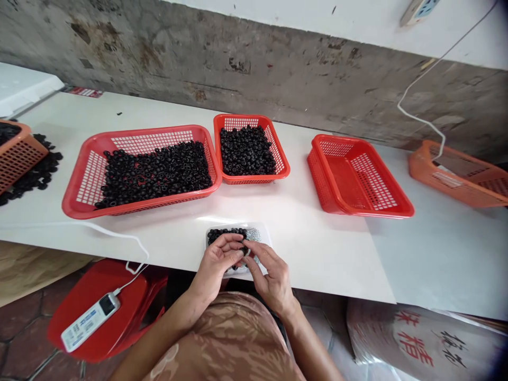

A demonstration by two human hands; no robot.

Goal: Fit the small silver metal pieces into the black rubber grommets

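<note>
My left hand (216,267) and my right hand (273,272) meet over a shallow white tray (266,233) near the table's front edge. Between the fingertips of both is a small round black piece (244,251), partly covered by the fingers. Thumb and fingers of each hand are pinched together on it. Similar black pieces (226,232) lie in the tray's left side, and many tiny silvery metal pieces (254,234) lie to the right; their exact shape is too small to tell. The hands hide the tray's middle.
Behind the tray stand a wide red basket (75,196) and a smaller one (282,166), both holding black pieces. Stacked red baskets (337,198) and an orange basket (432,177) stand rightward. A red stool (130,317) at lower left bears a power strip (89,323).
</note>
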